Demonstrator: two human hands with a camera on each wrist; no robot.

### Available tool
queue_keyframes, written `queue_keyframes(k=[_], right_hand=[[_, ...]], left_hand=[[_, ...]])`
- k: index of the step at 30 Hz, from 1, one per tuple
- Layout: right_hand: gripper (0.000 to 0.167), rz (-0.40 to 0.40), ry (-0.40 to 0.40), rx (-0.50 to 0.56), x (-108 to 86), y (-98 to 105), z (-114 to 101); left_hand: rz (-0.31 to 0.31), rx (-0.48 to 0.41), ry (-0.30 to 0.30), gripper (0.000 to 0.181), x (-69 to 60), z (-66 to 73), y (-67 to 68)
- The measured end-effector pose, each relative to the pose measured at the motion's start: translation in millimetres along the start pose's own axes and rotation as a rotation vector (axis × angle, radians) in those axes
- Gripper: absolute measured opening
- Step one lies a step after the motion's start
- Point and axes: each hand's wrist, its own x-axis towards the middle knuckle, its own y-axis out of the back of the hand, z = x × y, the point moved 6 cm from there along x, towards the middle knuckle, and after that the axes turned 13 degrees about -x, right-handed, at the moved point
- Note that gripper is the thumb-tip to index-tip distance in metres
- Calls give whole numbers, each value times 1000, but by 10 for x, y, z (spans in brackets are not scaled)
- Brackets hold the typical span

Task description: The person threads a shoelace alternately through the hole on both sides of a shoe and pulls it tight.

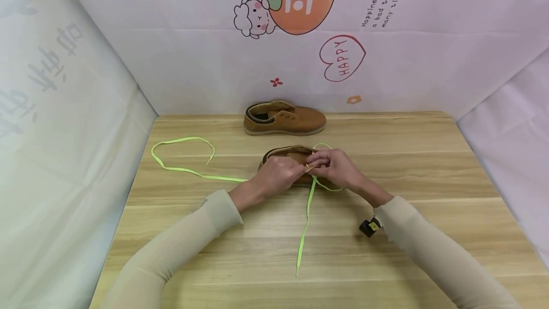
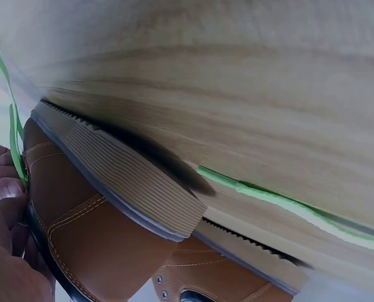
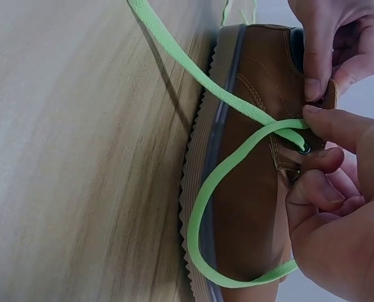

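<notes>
A brown leather shoe (image 3: pixel 250 207) with a ridged tan sole lies under both hands on the table. My left hand (image 1: pixel 279 174) pinches the edge of its eyelet flap (image 3: pixel 329 97) between thumb and finger. Close beside it, my right hand (image 1: pixel 336 167) pinches a flat neon-green shoelace (image 3: pixel 218 179) against the same flap, thumb on top. The lace passes through a front eyelet (image 3: pixel 305 149) and makes a loose loop over the toe side. One end trails toward the table's front in the head view; another length stretches left and curls. The lace tip at the fingers is hidden.
A second brown shoe (image 1: pixel 300 120), with bare eyelets, stands behind at the back edge of the wooden table (image 1: pixel 206 261). White printed cloth (image 1: pixel 193 70) hangs behind and at both sides. A small black device (image 1: pixel 370 227) is at the right wrist.
</notes>
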Motion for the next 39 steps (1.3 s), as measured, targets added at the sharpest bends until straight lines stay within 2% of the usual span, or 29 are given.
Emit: queue_keyframes(k=[9,19,26,31,35,39], right_hand=[[20,3,39,-121,3,21,-36],[19,-23,40,-147,25,11,-51],[13,-45,32,-96,28,15,-37],[16,-108,2,-37,9,35,-20],[20,-154,-42,56,0,49,24],[22,-153,-104,101,24,50,72]], left_hand=[[-44,115,-96,5,-6,78,-26],[-52,152,-134,9,-61,86,-38],[-31,133,-135,12,-54,86,-26],[-21,105,-122,11,-49,72,-27],[-22,87,-106,11,-51,59,-30],[-19,80,-105,11,-54,53,-37]])
